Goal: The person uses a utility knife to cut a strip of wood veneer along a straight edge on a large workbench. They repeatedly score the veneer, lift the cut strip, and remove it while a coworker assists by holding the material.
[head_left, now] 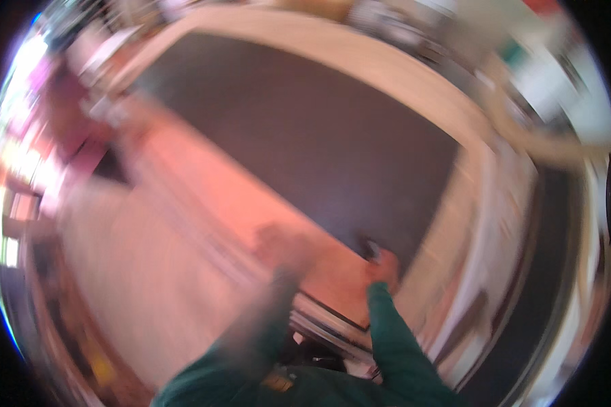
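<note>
A large dark grey sheet [299, 129] lies flat over a pale wooden table [448, 210]. My right hand [383, 266] is at the sheet's near right corner, closed round a small dark and silver tool [371, 249] whose kind is too blurred to tell. My left hand [282, 245] is over the orange-lit strip of board [210, 163] along the sheet's near edge. Motion smears its fingers, so their state does not show. Green sleeves cover both my forearms.
At the far left another person in pink [68, 108] stands by the table's end. White and grey items [387, 24] crowd the background beyond the far edge. A dark strip [536, 271] runs along the right side, and pale floor [129, 251] lies to the left.
</note>
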Demonstrator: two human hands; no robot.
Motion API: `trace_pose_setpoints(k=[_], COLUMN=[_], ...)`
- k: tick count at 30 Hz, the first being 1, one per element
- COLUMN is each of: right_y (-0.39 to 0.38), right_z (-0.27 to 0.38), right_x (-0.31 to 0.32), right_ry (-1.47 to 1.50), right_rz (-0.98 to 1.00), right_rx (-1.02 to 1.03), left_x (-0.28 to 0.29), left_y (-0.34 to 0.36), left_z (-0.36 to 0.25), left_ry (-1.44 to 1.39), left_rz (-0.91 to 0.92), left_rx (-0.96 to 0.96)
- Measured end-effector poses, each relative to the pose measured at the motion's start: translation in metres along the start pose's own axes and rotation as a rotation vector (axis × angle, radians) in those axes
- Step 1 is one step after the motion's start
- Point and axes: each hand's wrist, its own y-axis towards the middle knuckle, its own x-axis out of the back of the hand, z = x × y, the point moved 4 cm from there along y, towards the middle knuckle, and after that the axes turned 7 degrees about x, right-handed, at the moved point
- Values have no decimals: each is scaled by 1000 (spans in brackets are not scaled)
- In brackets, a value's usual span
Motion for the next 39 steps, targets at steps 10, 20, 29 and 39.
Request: trace_pose_setpoints(k=[10,20,29,39], right_y=[-5,-55,-133,-173], right_z=[13,-133,-132,-105], right_x=[14,21,44,59], right_ry=[34,-101,-458,-569], right_rz=[-152,-649,-617,-696], right_rx=[-16,-772,-796,-661], left_x=[-35,-58,-10,-30], left_y=[14,17,-5,-4], left_z=[7,2,-9,2], left_ry=[326,443,185,206], left_rz=[-225,-274,-88,-57], left_rx=[-40,-108,-32,-29])
